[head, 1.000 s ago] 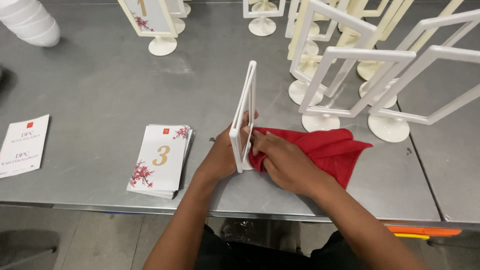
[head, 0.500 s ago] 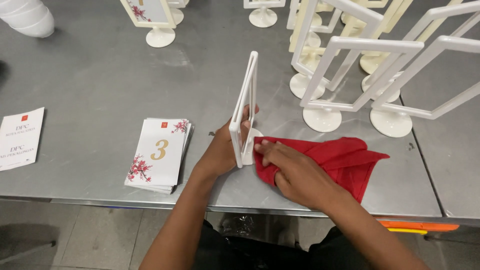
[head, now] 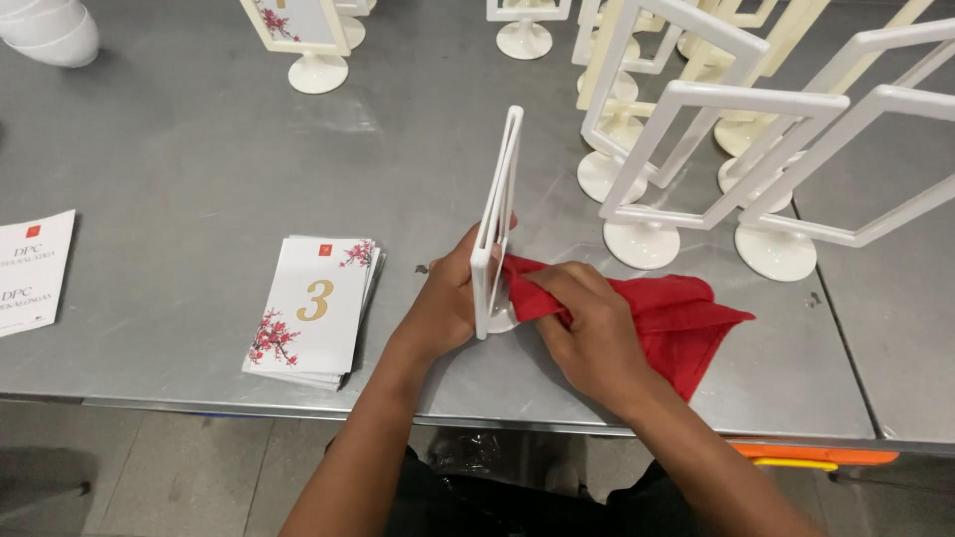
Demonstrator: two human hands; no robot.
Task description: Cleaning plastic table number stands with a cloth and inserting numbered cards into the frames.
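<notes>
My left hand (head: 445,308) has a closed grip on the lower edge of a white frame stand (head: 496,224), a slim glossy rectangle seen edge-on, upright on its round foot on the grey metal tabletop (head: 179,189). My right hand (head: 597,333) is closed around a bunched red cloth (head: 676,318), pressing a corner of it against the frame's lower right side; the rest of the cloth trails away to the right of the frame. Left of the frame lies a stack of numbered cards (head: 313,308) with red blossom print. Behind and to the right of the frame stand more empty white frames (head: 696,159), tilted against each other.
</notes>
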